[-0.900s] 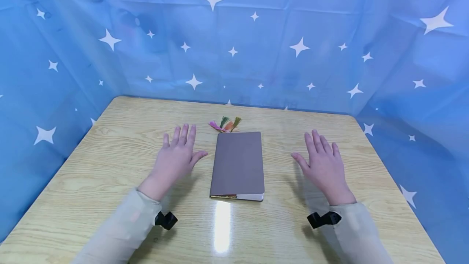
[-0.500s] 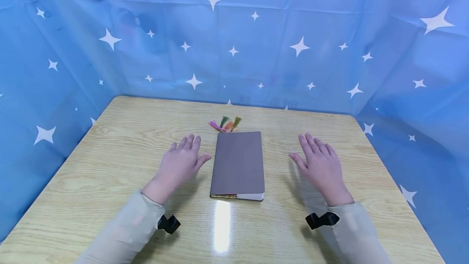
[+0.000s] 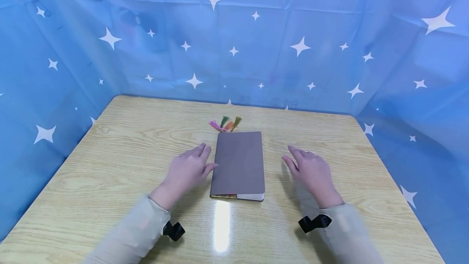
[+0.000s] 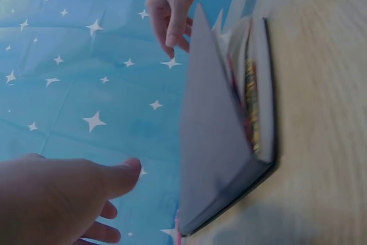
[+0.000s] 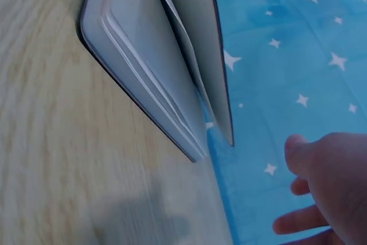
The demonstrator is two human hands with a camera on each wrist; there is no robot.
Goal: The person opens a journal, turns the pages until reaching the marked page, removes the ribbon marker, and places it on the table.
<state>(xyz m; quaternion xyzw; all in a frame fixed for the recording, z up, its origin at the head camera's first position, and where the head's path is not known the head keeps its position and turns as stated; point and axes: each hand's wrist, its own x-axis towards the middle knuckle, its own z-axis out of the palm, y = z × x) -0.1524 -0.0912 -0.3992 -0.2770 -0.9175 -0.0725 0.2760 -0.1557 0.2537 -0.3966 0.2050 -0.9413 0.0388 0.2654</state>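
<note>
A notebook [image 3: 239, 164] with a plain grey-brown cover lies in the middle of the table, its spine to the left. Seen from the wrists, its cover stands slightly raised over the white pages [image 5: 155, 73], and a gold-patterned strip [image 4: 251, 104] shows inside near the spine. My left hand [image 3: 187, 170] hovers just left of the spine, fingers bent a little and thumb tip overlapping the cover's edge in the head view. Off the notebook's right side, my right hand [image 3: 313, 174] hovers over the table with relaxed fingers. Neither hand holds anything.
Pink, green, orange and olive tassels [image 3: 225, 124] stick out past the notebook's top edge. The pale wooden table [image 3: 110, 154] carries a bright light reflection in front of the notebook. A blue curtain [image 3: 234, 27] with white stars surrounds the table's back and sides.
Both hands have moved inward toward the notebook and slightly nearer the wearer, their fingers bending from straight to loosely curved. The notebook has stayed in place.
</note>
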